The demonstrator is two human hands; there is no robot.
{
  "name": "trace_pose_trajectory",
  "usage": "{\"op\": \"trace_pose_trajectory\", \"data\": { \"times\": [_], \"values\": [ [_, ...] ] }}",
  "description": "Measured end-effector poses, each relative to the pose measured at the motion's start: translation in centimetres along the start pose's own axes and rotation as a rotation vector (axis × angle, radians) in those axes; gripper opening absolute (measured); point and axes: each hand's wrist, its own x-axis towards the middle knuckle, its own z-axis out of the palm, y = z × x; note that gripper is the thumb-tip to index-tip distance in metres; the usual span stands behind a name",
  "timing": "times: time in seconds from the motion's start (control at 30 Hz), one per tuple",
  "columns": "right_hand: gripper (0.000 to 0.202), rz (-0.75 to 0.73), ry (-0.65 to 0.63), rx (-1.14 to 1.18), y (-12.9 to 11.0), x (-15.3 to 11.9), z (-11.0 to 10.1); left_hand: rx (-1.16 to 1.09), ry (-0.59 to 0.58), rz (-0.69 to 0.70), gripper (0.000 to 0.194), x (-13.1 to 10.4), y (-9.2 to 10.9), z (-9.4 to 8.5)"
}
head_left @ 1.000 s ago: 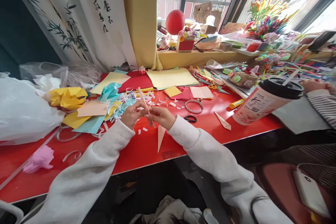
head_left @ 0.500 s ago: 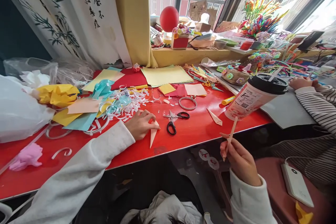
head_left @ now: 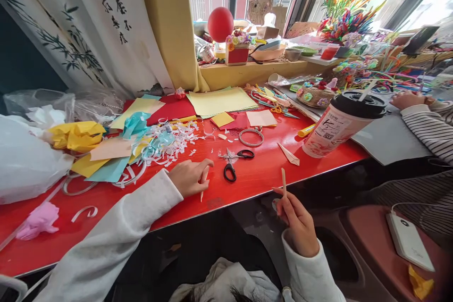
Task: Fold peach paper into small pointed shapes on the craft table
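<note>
My left hand [head_left: 187, 178] rests at the front edge of the red table [head_left: 226, 193]. Its fingers pinch a small folded piece of peach paper [head_left: 202, 195], seen nearly edge-on with its tip pointing down. Over the table's front edge, my right hand [head_left: 299, 226] grips another folded peach paper piece [head_left: 283, 179] that stands upright between thumb and fingers; its lower part is hidden. Black-handled scissors [head_left: 244, 154] lie between the hands, partly spread. A third folded peach piece [head_left: 289, 155], long and pointed, lies farther right.
A lidded paper cup [head_left: 323, 132] with a straw stands at the right. Paper shreds [head_left: 177, 144], coloured sheets [head_left: 222, 101] and a metal ring [head_left: 251, 137] lie around. Another person's striped sleeve [head_left: 424, 125] is at far right, near a white power bank [head_left: 410, 240] on a stool.
My right hand has moved left with its paper piece, which now stands straighter. The left hand's paper has turned and shows a narrower side. The view has shifted slightly.
</note>
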Motion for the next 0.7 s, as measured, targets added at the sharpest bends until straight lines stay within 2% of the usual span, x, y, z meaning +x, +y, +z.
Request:
{"op": "trace_pose_trajectory", "data": {
  "times": [0.1,0.2,0.37,0.47,0.53,0.6,0.7],
  "values": [
    [0.028,-0.03,0.074,-0.031,-0.1,-0.2,0.2,-0.008,0.003,-0.054,0.04,-0.1,0.3,-0.2],
    [0.021,-0.061,0.085,-0.045,-0.1,-0.2,0.3,-0.105,-0.009,-0.134,0.043,-0.2,0.2,-0.7],
    [0.019,-0.186,0.054,-0.204,0.1,0.0,0.2,-0.671,0.027,-0.102,0.04,-0.3,-1.4,-2.1],
    [0.019,-0.319,-0.085,-0.341,-0.4,0.3,0.3,-0.963,-0.111,-0.076,0.04,-0.4,-2.2,-2.3],
    [0.02,-0.389,-0.217,-0.407,-1.1,0.7,0.8,-1.065,-0.154,-0.097,0.044,-0.3,-2.3,-2.1],
    [0.019,-0.458,-0.308,-0.468,-2.0,1.3,1.6,-1.083,-0.115,-0.14,0.046,-0.2,-2.3,-2.0],
    [0.017,-0.559,-0.348,-0.563,-3.2,2.6,2.9,-0.924,-0.043,-0.19,0.037,0.0,-2.2,-2.0]
  ]
}}
